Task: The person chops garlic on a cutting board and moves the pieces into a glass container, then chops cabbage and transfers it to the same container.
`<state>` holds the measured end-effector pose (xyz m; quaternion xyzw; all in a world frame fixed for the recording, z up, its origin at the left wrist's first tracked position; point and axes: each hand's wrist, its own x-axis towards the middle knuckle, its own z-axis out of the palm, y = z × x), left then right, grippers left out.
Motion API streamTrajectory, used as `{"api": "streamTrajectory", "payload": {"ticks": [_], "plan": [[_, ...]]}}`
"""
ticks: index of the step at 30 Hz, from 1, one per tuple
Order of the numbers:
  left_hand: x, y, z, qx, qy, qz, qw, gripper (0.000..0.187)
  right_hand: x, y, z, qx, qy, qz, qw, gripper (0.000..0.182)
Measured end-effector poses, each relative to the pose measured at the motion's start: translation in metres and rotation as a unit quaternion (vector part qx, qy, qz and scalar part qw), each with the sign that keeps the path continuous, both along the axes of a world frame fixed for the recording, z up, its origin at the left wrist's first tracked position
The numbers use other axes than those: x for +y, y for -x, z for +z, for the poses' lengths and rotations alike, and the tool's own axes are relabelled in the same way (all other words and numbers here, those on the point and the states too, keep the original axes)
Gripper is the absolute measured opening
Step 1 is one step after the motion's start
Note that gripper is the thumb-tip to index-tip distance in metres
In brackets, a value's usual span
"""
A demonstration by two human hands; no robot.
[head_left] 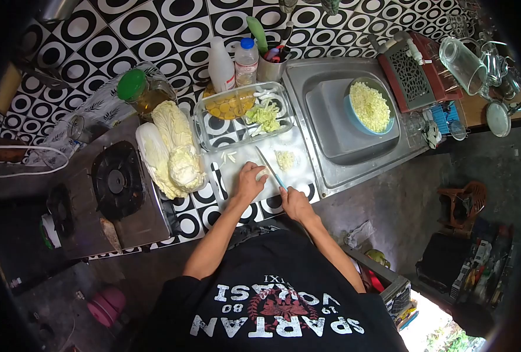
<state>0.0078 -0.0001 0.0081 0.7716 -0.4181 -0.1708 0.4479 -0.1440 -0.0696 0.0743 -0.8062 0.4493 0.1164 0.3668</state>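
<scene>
My right hand (295, 203) grips a knife (270, 165) by its blue handle, the blade pointing up and left across the white cutting board (241, 148). Beside the blade, my left hand (250, 180) has its fingers bent and pressed onto a small pale vegetable piece (262, 174), mostly hidden under the fingertips. To the right of the knife lies a small heap of finely chopped pale bits (284, 159). A few white peeled slivers (229, 156) rest near the board's left side.
Behind the board stands a divided glass dish (241, 142) with yellow slices and cut greens (264, 118). Napa cabbage and cauliflower (185, 167) sit to the left, near the stove (117, 185). A blue bowl (360, 124) of chopped vegetable (370, 107) stands in the sink (331, 154).
</scene>
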Motion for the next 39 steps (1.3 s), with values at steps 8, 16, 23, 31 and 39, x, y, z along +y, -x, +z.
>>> {"api": "streamTrajectory", "payload": {"ticks": [8, 16, 23, 31, 39], "plan": [[-0.001, -0.002, -0.008, -0.009, -0.050, -0.013, 0.999, 0.012, 0.022, 0.012, -0.029, -0.055, 0.027, -0.020, 0.998, 0.044], [-0.002, -0.004, -0.006, -0.008, -0.037, -0.015, 0.999, 0.009, 0.005, -0.008, -0.026, -0.021, 0.024, 0.007, 0.999, 0.042], [-0.001, -0.002, -0.010, -0.010, -0.027, 0.000, 1.000, 0.008, 0.017, 0.005, -0.021, -0.018, 0.003, 0.014, 1.000, 0.044], [-0.001, -0.003, -0.006, -0.003, -0.030, -0.004, 1.000, 0.007, 0.013, -0.014, -0.029, -0.029, 0.012, -0.002, 1.000, 0.045], [-0.001, -0.003, -0.010, 0.012, -0.034, 0.008, 0.999, 0.008, 0.015, -0.007, -0.026, -0.067, 0.029, 0.012, 0.997, 0.045]]}}
